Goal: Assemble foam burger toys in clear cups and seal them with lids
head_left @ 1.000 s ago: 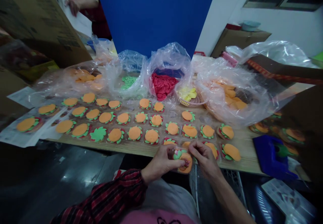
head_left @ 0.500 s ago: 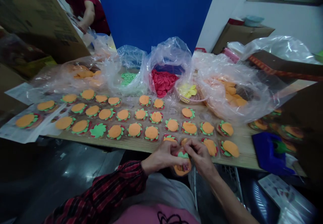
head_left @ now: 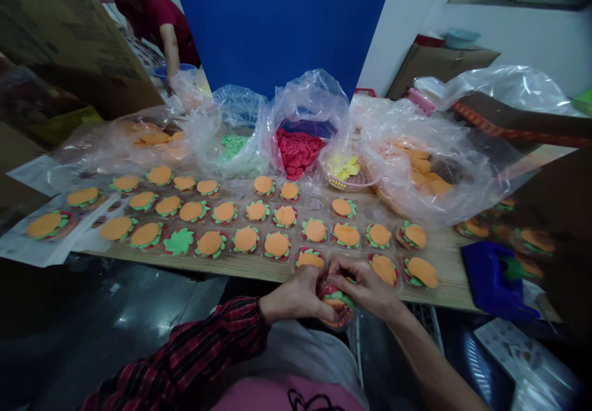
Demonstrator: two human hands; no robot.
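Both hands work one toy burger (head_left: 337, 305) just off the tabletop's (head_left: 444, 257) near edge, over the lap. Left hand (head_left: 296, 297) fingers curl tight round its side, right hand (head_left: 365, 287) fingers pinch down on top. Approx. three rows of stacked burgers (head_left: 276, 244) lie finished, plus one green leaf piece (head_left: 179, 242) w/o bun. Red parts bag (head_left: 298, 152), green parts bag (head_left: 234, 145) and orange parts bag (head_left: 425, 173) hold plenty, so prob. lots left. Cardboard box (head_left: 69, 41) print is too blurred to read.

held burger (head_left: 337, 303) below red pile (head_left: 298, 152): orange/green/red layers; sleeve (head_left: 208, 349) lower-left of it red-black plaid; desk (head_left: 444, 257) pale wood; burger rows (head_left: 276, 244) orange tops, green frills; green pile (head_left: 234, 145) left of it, yellow pile (head_left: 345, 167) right, orange pile (head_left: 425, 173) further right; wall (head_left: 282, 22) behind blue.
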